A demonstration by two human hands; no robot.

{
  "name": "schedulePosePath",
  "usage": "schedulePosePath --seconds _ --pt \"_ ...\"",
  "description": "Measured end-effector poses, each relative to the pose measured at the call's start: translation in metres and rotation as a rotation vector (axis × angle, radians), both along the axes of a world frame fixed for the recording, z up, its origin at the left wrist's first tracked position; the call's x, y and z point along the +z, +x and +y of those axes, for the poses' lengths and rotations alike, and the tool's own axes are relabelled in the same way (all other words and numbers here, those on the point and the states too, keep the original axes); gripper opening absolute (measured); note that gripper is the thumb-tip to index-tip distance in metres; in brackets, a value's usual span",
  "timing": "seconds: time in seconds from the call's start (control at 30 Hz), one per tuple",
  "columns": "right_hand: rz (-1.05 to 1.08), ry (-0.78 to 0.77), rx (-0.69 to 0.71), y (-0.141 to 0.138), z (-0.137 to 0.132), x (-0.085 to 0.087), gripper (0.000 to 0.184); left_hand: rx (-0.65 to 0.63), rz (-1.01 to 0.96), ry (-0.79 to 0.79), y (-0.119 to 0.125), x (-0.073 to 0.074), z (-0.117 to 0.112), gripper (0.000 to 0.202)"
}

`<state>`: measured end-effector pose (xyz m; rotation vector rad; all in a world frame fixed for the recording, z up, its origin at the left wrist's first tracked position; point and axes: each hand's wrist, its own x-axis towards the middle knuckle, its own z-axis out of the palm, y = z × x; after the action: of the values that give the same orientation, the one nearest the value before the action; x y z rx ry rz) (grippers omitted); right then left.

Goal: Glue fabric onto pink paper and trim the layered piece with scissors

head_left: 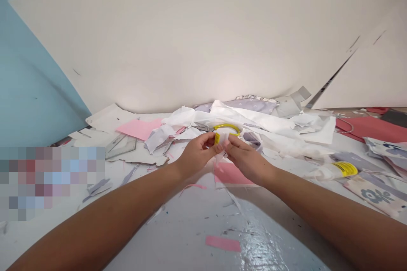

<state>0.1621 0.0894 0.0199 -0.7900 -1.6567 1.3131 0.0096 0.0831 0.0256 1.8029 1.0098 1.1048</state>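
Cardboard lies at the left of the bench, leaning towards the back, with a clear plastic piece, perhaps a set square, flat nearby; pink paper sits beside them among white scraps. These look pushed back, probably so both forearms can reach in low. The left hand pinches a small white-and-yellow item between thumb and fingers, raised above the bench; its exact nature I cannot tell. Yellow-handled scissors lie just behind, seemingly within easy reach, while a pink card lies below the hands. The right hand pinches the item's other side, thumbs almost meeting, likely to steady it from both ends. Farther right, a yellow-labelled bottle rests on its side, near red paper.
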Motion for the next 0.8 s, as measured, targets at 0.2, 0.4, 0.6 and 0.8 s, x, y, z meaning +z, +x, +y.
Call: schedulePosePath --seconds 0.2,0.4,0.6,0.8 --pt "0.042 0.039 0.066 -0.004 0.0 -0.002 0.029 0.04 0.12 0.044 0.002 0.001 -0.002 0.028" --pt "0.018 0.056 -0.029 -0.006 0.002 -0.01 0.026 0.132 0.224 0.135 0.004 -0.003 -0.004 0.028" --pt "0.005 0.083 -0.045 -0.009 0.002 -0.011 0.026 0.125 0.242 0.166 0.003 -0.004 -0.003 0.029" --pt "-0.01 0.114 -0.07 -0.009 0.003 -0.013 0.026 0.15 0.258 0.163 0.003 -0.004 -0.003 0.032"
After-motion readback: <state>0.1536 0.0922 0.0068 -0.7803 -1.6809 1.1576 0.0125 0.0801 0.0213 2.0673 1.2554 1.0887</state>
